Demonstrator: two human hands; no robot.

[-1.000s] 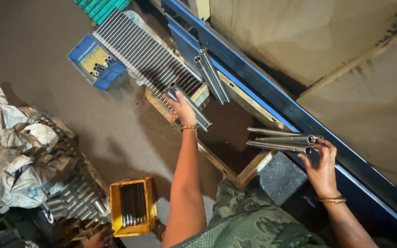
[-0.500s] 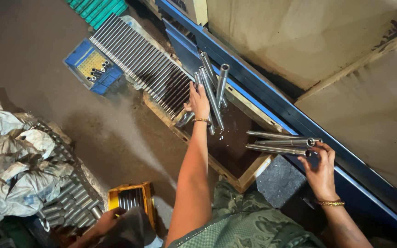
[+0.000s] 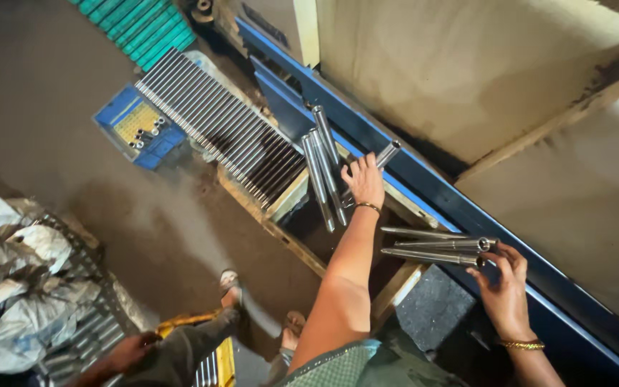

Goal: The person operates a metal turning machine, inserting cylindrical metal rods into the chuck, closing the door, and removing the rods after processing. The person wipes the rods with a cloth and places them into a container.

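Note:
My left hand [image 3: 364, 180] grips a fan of several long shiny steel rods [image 3: 322, 172], lifted above a wooden crate [image 3: 302, 247]. My right hand [image 3: 504, 281] holds three similar steel rods [image 3: 431, 245] lying sideways, their ends near the blue metal beam [image 3: 431, 186]. A dense row of steel rods [image 3: 216, 125] lies side by side on the crate's far end.
A blue tray [image 3: 132, 127] with small parts sits on the floor beside the rod row. Green ribbed pieces [image 3: 141, 29] lie at the top. Crumpled grey sacks [image 3: 16, 279] are at left. Another person's hand [image 3: 134, 350] and sandalled feet [image 3: 232, 281] are near a yellow crate [image 3: 213, 358].
My left hand has carried its bundle of rods rightward from the rod row toward the blue beam. My right hand keeps its rods in place. The other person has moved into view below.

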